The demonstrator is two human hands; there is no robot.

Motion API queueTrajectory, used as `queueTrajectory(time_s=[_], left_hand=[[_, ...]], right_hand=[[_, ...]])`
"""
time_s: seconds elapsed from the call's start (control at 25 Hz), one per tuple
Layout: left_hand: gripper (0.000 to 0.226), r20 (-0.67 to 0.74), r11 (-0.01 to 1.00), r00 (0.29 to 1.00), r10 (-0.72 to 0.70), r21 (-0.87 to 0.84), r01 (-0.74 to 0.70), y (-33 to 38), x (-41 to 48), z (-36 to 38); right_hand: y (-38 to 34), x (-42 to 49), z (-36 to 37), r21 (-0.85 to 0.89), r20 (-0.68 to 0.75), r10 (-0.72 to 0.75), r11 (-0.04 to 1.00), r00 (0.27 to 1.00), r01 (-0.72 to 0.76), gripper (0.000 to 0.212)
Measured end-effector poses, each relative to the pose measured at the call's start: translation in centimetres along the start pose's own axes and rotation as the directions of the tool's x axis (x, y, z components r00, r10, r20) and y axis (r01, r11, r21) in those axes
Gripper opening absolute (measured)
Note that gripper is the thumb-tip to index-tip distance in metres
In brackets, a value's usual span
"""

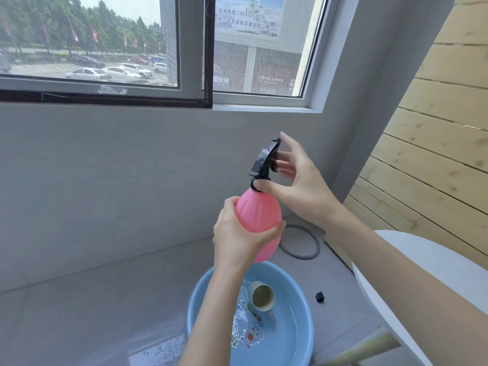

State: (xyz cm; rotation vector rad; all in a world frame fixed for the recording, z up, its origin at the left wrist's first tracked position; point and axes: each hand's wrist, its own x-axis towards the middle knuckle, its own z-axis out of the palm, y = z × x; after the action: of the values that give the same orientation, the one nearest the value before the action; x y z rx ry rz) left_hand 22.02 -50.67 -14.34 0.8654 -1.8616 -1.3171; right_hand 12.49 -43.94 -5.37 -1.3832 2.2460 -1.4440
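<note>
A pink spray bottle [260, 215] with a black trigger head [265, 159] is held up in front of the grey wall. My left hand [237, 236] grips the round pink body from below and the left. My right hand [298, 180] is at the black head: its thumb presses the collar at the bottle's neck and its fingers curl around the trigger side. Below, a blue basin [200, 307] of water stands on the floor with a pale cup [262, 298] lying in it.
A small black cap [319, 297] lies on the grey floor right of the basin. A grey hose ring [301, 241] lies near the corner. A white round table [422, 273] is at the right, with a wooden plank wall [435, 128] behind it. A window [158, 48] runs above.
</note>
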Motion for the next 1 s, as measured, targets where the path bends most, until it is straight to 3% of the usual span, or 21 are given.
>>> queueTrajectory(time_s=[0.08, 0.2, 0.32, 0.4, 0.52, 0.6, 0.8, 1.0], left_hand=[[0.074, 0.000, 1.000, 1.000, 0.011, 0.012, -0.011, 0.1, -0.1, -0.1], [0.075, 0.004, 0.999, 0.999, 0.043, 0.028, -0.043, 0.0, -0.1, -0.3], [0.074, 0.030, 0.999, 0.999, 0.039, 0.002, -0.039, 0.1, -0.1, -0.7], [0.071, 0.087, 0.999, 0.996, 0.032, -0.021, -0.030, 0.3, -0.1, -1.0], [0.068, 0.187, 0.998, 0.982, 0.013, -0.063, -0.002, 0.3, -0.3, -1.1], [0.067, 0.176, 0.997, 0.984, 0.013, -0.072, 0.000, 0.3, -0.4, -0.7], [0.078, -0.099, 0.999, 0.994, 0.044, 0.013, -0.043, 0.2, -0.4, 0.8], [0.085, -0.205, 0.996, 0.976, 0.068, 0.077, -0.053, -0.2, -0.3, 1.4]], right_hand=[[-0.1, -0.3, 0.3, -0.124, -0.173, -0.038, 0.992, 0.984, 0.016, 0.103], [-0.2, -0.7, -0.2, -0.211, -0.216, -0.086, 0.977, 0.973, 0.040, 0.083], [-0.8, -0.1, -2.6, -0.118, -0.085, -0.043, 0.992, 0.995, 0.033, 0.052], [-1.1, 0.8, -4.1, 0.006, 0.072, 0.030, 1.000, 0.997, -0.030, 0.047], [-0.9, 2.0, -4.6, 0.119, 0.352, 0.059, 0.987, 0.934, -0.107, 0.042], [-0.6, 2.1, -3.7, 0.219, 0.400, 0.042, 0.966, 0.916, -0.140, 0.033], [0.1, 1.1, -1.5, 0.397, 0.165, 0.054, 0.910, 0.985, -0.117, 0.025], [0.4, -0.1, 1.2, 0.407, -0.076, 0.120, 0.910, 0.990, -0.079, 0.012]])
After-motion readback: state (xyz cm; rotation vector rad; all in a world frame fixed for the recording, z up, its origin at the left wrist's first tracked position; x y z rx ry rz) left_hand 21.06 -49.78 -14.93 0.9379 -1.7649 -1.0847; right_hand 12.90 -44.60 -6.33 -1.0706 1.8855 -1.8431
